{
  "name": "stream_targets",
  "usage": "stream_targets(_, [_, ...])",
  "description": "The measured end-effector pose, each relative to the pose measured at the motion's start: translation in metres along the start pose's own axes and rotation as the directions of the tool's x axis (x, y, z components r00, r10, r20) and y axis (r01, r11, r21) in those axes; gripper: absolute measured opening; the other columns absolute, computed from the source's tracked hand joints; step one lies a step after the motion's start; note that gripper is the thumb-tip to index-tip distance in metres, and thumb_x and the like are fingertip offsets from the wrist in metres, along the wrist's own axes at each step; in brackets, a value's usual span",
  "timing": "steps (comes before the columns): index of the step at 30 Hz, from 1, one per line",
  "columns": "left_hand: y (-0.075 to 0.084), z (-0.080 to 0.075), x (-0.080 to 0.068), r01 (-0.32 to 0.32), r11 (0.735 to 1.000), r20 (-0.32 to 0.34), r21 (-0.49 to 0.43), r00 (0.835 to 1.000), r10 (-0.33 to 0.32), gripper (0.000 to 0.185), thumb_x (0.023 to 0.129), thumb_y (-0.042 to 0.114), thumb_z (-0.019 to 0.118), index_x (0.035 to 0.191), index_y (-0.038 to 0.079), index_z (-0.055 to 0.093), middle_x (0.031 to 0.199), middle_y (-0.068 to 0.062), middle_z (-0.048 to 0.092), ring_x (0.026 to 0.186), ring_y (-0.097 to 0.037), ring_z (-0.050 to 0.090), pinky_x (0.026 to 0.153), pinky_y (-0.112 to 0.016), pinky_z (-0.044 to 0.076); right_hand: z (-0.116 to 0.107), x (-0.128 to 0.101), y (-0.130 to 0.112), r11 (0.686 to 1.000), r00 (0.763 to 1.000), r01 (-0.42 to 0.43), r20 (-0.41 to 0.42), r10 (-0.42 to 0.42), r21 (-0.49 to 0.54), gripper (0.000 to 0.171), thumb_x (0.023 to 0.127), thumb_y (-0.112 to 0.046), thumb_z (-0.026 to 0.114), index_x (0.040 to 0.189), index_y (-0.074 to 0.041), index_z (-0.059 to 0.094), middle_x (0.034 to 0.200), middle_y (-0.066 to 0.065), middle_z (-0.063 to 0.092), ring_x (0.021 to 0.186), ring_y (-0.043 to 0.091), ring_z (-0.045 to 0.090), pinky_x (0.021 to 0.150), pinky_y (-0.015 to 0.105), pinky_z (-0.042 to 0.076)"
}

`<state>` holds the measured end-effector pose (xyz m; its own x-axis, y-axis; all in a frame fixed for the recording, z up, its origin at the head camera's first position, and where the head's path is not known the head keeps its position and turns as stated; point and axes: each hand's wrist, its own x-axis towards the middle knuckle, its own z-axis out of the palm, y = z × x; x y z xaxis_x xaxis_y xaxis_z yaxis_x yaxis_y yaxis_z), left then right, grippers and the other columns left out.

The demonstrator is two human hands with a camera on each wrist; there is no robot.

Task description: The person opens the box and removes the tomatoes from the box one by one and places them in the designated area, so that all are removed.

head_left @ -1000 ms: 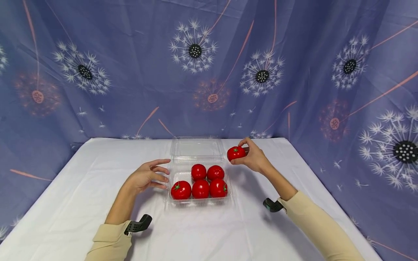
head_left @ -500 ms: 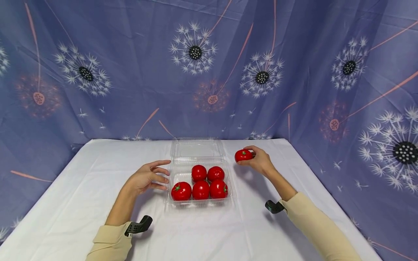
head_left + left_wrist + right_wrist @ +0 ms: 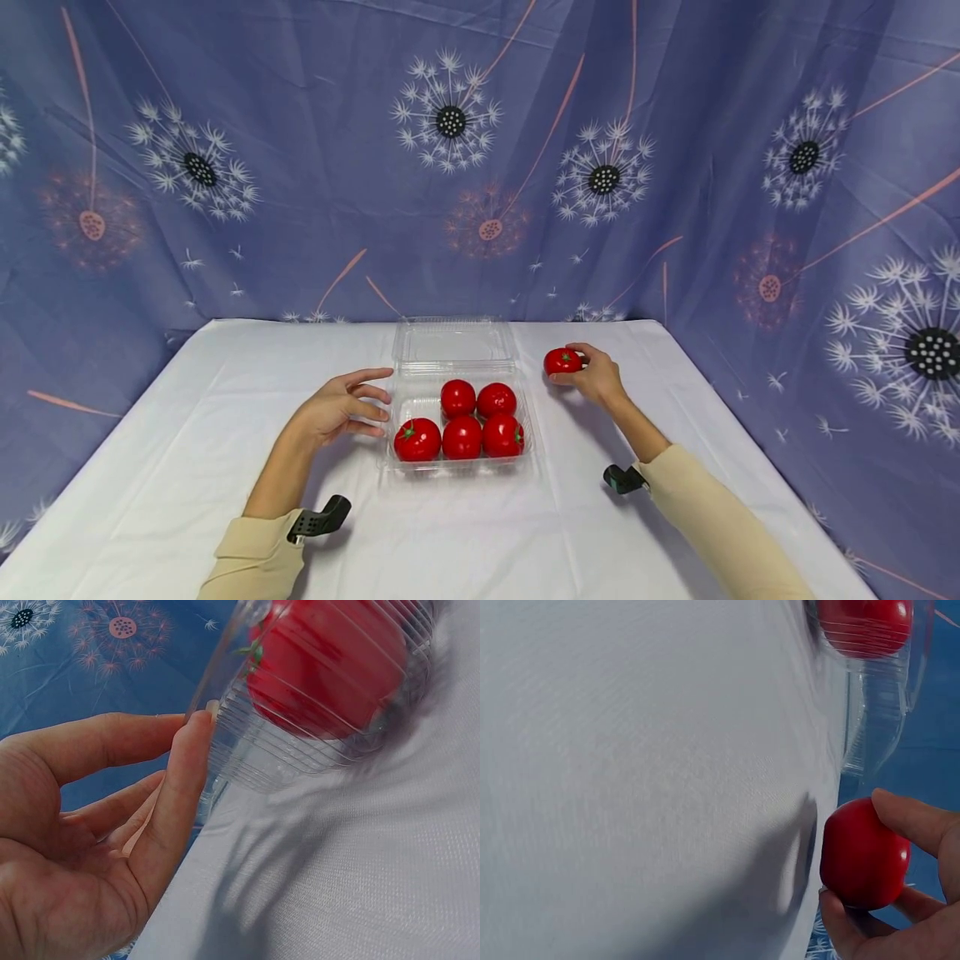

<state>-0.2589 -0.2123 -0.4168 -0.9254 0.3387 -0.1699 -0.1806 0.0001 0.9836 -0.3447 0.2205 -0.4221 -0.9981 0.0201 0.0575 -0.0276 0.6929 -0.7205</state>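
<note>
My right hand (image 3: 600, 379) grips a red tomato (image 3: 562, 361) with a green stem, between thumb and fingers, right of a clear plastic clamshell box (image 3: 408, 407). In the right wrist view the tomato (image 3: 864, 855) is close to the white cloth; whether it touches is hard to tell. Several more tomatoes sit in the box: a front row including one with a green stem (image 3: 417, 440), and two behind. The back left spot holds none. At the box's left side, my left hand (image 3: 333, 408) has its fingers spread, and a fingertip (image 3: 196, 724) touches the plastic wall.
The box's lid (image 3: 453, 340) lies folded back toward the rear edge of the white-clothed table (image 3: 480, 533). Behind hangs a blue dandelion-print curtain (image 3: 315, 167). A black wrist camera (image 3: 321, 518) sits on the left sleeve, another (image 3: 622, 479) on the right.
My right hand has carried the tomato rightward, away from the box's back right corner, and lowered it toward the table. My left hand has stayed at the box's side.
</note>
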Motion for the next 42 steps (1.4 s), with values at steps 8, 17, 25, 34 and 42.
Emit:
stream_targets(8, [0.0, 0.0, 0.0, 0.002, 1.0, -0.002, -0.004, 1.0, -0.002, 0.083, 0.084, -0.009, 0.069, 0.157, 0.0, 0.031, 0.11, -0.01, 0.063, 0.083, -0.019, 0.069, 0.074, -0.039, 0.065, 0.008, 0.005, 0.0, 0.999, 1.0, 0.002, 0.002, -0.002, 0.034, 0.073, 0.08, -0.026, 0.085, 0.144, -0.008, 0.054, 0.134, 0.028, 0.061, 0.124, 0.043, 0.059, 0.103, 0.054, 0.051])
stream_targets(17, [0.0, 0.002, 0.0, 0.001, 1.0, -0.009, -0.001, 1.0, -0.001, 0.084, 0.084, -0.009, 0.069, 0.157, 0.0, 0.031, 0.107, -0.008, 0.063, 0.082, -0.019, 0.07, 0.074, -0.04, 0.065, 0.012, 0.006, 0.004, 1.0, 1.0, -0.012, 0.023, 0.012, 0.003, 0.074, 0.082, -0.028, 0.084, 0.145, -0.008, 0.053, 0.133, 0.029, 0.061, 0.123, 0.043, 0.059, 0.101, 0.054, 0.052])
stream_targets(25, [-0.001, 0.001, 0.0, 0.006, 1.0, -0.013, 0.005, 1.0, -0.006, 0.084, 0.084, -0.008, 0.07, 0.158, 0.001, 0.031, 0.111, -0.01, 0.063, 0.083, -0.019, 0.07, 0.074, -0.04, 0.065, 0.01, 0.007, 0.001, 1.0, 0.999, -0.008, 0.042, 0.009, -0.018, 0.078, 0.08, -0.029, 0.084, 0.148, -0.01, 0.049, 0.136, 0.028, 0.058, 0.124, 0.044, 0.057, 0.101, 0.054, 0.052])
stream_targets(34, [0.002, -0.001, 0.0, 0.006, 1.0, -0.007, 0.013, 1.0, -0.006, 0.085, 0.084, -0.007, 0.07, 0.158, 0.001, 0.03, 0.112, -0.011, 0.062, 0.084, -0.019, 0.069, 0.075, -0.04, 0.065, -0.003, 0.004, -0.02, 0.999, 0.998, 0.045, -0.049, -0.046, -0.016, 0.079, 0.08, -0.028, 0.084, 0.149, -0.013, 0.048, 0.143, 0.024, 0.055, 0.128, 0.044, 0.052, 0.1, 0.055, 0.05])
stream_targets(42, [0.001, 0.0, 0.001, 0.009, 1.0, -0.004, 0.003, 1.0, -0.009, 0.085, 0.083, -0.007, 0.071, 0.158, 0.001, 0.03, 0.111, -0.01, 0.063, 0.084, -0.018, 0.069, 0.075, -0.04, 0.065, -0.006, -0.004, -0.058, 0.99, 0.989, 0.143, -0.026, -0.143, 0.013, 0.08, 0.078, -0.033, 0.086, 0.148, -0.015, 0.05, 0.139, 0.021, 0.058, 0.128, 0.04, 0.055, 0.101, 0.055, 0.051])
